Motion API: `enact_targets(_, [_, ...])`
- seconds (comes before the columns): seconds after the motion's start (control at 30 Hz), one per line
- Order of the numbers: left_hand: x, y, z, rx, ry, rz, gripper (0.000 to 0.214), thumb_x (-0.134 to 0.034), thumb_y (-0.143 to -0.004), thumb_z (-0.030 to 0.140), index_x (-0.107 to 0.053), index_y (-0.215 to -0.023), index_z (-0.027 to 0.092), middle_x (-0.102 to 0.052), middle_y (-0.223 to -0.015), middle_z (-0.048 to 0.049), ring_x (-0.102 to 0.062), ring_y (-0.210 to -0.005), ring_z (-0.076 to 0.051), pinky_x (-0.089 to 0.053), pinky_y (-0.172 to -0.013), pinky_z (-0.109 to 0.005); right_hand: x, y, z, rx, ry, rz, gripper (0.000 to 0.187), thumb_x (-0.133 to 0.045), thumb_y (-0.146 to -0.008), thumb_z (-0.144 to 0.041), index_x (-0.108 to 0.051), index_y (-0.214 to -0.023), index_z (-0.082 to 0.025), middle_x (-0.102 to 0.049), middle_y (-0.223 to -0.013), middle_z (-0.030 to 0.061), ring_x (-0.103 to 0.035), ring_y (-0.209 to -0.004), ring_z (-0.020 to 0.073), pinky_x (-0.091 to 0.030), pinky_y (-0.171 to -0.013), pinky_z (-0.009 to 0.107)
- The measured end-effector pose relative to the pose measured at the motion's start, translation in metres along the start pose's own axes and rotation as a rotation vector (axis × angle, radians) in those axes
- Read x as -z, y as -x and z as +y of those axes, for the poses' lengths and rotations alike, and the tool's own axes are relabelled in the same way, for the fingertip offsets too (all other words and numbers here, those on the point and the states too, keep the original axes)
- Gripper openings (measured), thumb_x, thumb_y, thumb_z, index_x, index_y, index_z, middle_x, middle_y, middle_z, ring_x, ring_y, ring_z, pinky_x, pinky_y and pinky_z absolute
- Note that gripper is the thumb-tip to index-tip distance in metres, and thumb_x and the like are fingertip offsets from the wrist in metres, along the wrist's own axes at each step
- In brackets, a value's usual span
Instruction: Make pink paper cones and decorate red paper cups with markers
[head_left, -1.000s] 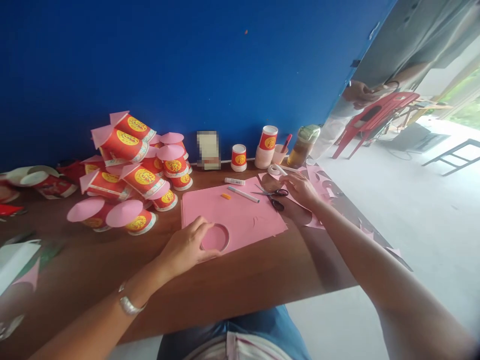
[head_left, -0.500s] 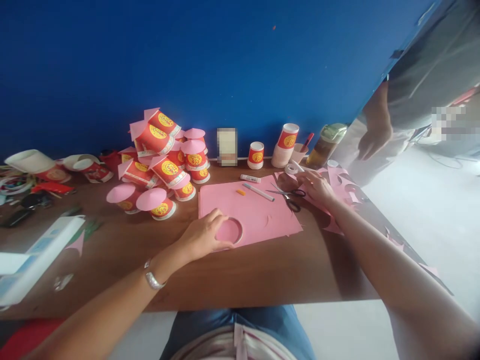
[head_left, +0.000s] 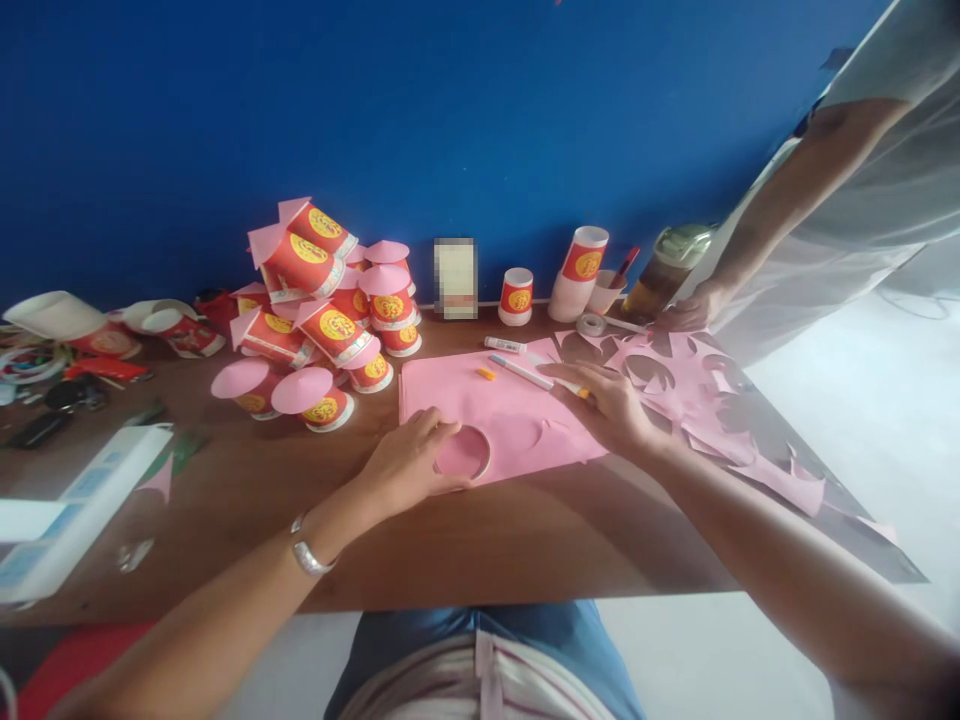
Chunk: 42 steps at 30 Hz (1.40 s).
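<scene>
A pink paper sheet (head_left: 517, 420) lies on the brown table (head_left: 465, 540). My left hand (head_left: 409, 460) is closed round a white-rimmed ring (head_left: 465, 453) and holds it flat on the sheet's near edge. My right hand (head_left: 611, 405) rests on the sheet's right side, its fingers curled over the near end of a white pen (head_left: 521, 372). A small orange cap (head_left: 486, 373) and a glue stick (head_left: 504, 344) lie just beyond the pen. The scissors are out of sight.
A heap of red paper cups with pink lids (head_left: 322, 310) sits back left. Cups (head_left: 581, 270), a tape roll (head_left: 592, 324) and a jar (head_left: 664, 270) stand by the blue wall. Pink offcuts (head_left: 712, 400) cover the right. Another person's hand (head_left: 686, 315) rests there. A white box (head_left: 75, 510) lies left.
My right hand has come left from the scissors and offcuts onto the pink sheet by the pen. The other person's hand has come down onto the table. My left hand stays on the ring.
</scene>
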<state>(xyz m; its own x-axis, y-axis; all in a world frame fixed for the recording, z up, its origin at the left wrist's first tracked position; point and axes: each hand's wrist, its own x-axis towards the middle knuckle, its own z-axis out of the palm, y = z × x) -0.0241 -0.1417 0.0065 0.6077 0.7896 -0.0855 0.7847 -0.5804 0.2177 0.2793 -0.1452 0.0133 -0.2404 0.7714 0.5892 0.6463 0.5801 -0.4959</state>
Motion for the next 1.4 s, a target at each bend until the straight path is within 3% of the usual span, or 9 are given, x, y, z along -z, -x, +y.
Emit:
enact_targets(0.1, [-0.001,0.0,0.0,0.0,-0.023,0.016,0.061,-0.081,-0.081,0.048,-0.059,-0.132,0.023,-0.061,-0.123,-0.0103,-0.062,-0.113,-0.027,-0.058,-0.086,-0.039,-0.013,-0.015,-0.021,-0.13,-0.201,-0.005,0.025,-0.058,-0.099,-0.039,-0.075,-0.101,-0.021,-0.073,-0.092,0.0056,-0.067,-0.074,0.0161,-0.054,-0.069,0.031])
enact_targets(0.23, [-0.003,0.0,-0.002,-0.019,-0.014,0.047,0.06,-0.083,-0.079,0.047,-0.061,-0.13,0.024,-0.061,-0.121,-0.0094,-0.061,-0.113,-0.027,-0.057,-0.088,-0.038,-0.03,-0.028,-0.021,-0.394,-0.434,-0.046,0.032,-0.061,-0.096,-0.049,-0.068,-0.094,-0.018,-0.065,-0.064,-0.0013,-0.062,-0.058,0.0138,-0.047,-0.058,0.027])
enact_targets(0.4, [-0.006,0.0,-0.003,-0.024,-0.001,0.061,0.063,-0.085,-0.076,0.047,-0.062,-0.129,0.021,-0.062,-0.122,-0.0106,-0.063,-0.114,-0.028,-0.058,-0.093,-0.041,-0.049,-0.035,-0.015,-0.488,-0.47,-0.112,0.027,-0.058,-0.097,-0.045,-0.059,-0.086,-0.02,-0.063,-0.06,-0.0033,-0.059,-0.057,0.0129,-0.045,-0.058,0.027])
enact_targets(0.73, [-0.007,0.0,-0.003,-0.032,0.045,0.111,0.067,-0.089,-0.072,0.044,-0.063,-0.13,0.022,-0.066,-0.124,-0.0109,-0.065,-0.116,-0.03,-0.056,-0.102,-0.045,-0.08,-0.05,-0.007,-0.488,-0.54,-0.235,0.022,-0.059,-0.095,-0.037,-0.054,-0.082,-0.021,-0.06,-0.066,-0.0034,-0.06,-0.057,0.0119,-0.049,-0.056,0.025])
enact_targets(1.07, [-0.01,0.0,-0.006,-0.024,0.046,0.131,0.068,-0.091,-0.068,0.048,-0.058,-0.121,0.019,-0.068,-0.122,-0.0118,-0.067,-0.114,-0.031,-0.056,-0.1,-0.045,-0.088,-0.061,-0.009,-0.531,-0.554,-0.314,0.018,-0.059,-0.094,-0.026,-0.057,-0.078,-0.019,-0.062,-0.061,-0.003,-0.06,-0.052,0.011,-0.046,-0.052,0.023])
enact_targets(1.4, [-0.011,0.001,-0.005,-0.037,0.01,0.156,0.064,-0.091,-0.069,0.048,-0.059,-0.114,0.016,-0.069,-0.115,-0.0136,-0.069,-0.108,-0.032,-0.058,-0.093,-0.045,-0.1,-0.072,-0.018,-0.526,-0.609,-0.485,0.025,-0.057,-0.096,-0.019,-0.054,-0.072,-0.02,-0.063,-0.059,-0.0035,-0.06,-0.05,0.0101,-0.048,-0.052,0.022])
